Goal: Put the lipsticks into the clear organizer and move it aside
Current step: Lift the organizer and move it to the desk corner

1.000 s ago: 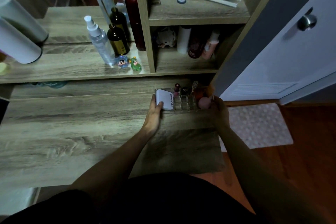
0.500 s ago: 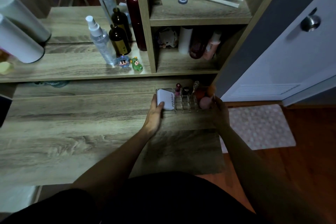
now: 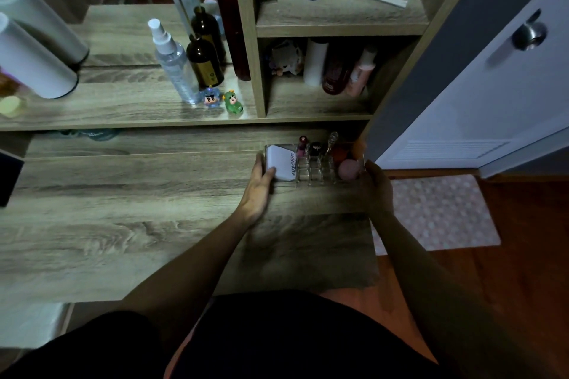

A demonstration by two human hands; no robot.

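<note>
The clear organizer (image 3: 314,174) stands at the far right of the wooden desk, close under the shelf unit. Upright in its back slots are a pink-red lipstick (image 3: 302,144), a dark lipstick (image 3: 315,149) and a clear-capped one (image 3: 332,140). A white box (image 3: 281,164) fills its left end and pink and orange sponges (image 3: 349,169) lie in its right end. My left hand (image 3: 260,186) grips the organizer's left end at the white box. My right hand (image 3: 375,186) holds its right end.
The desk (image 3: 123,209) stretches left of the organizer. The shelf above holds a spray bottle (image 3: 174,61), brown bottles (image 3: 204,61), two small figurines (image 3: 223,100) and white cylinders (image 3: 30,58). A cubby (image 3: 320,98) with bottles sits right behind. A door (image 3: 492,86) and mat (image 3: 437,212) lie right.
Hardly anything has moved. Both hands stay on the two ends of the organizer, which has kept its place at the desk's far right.
</note>
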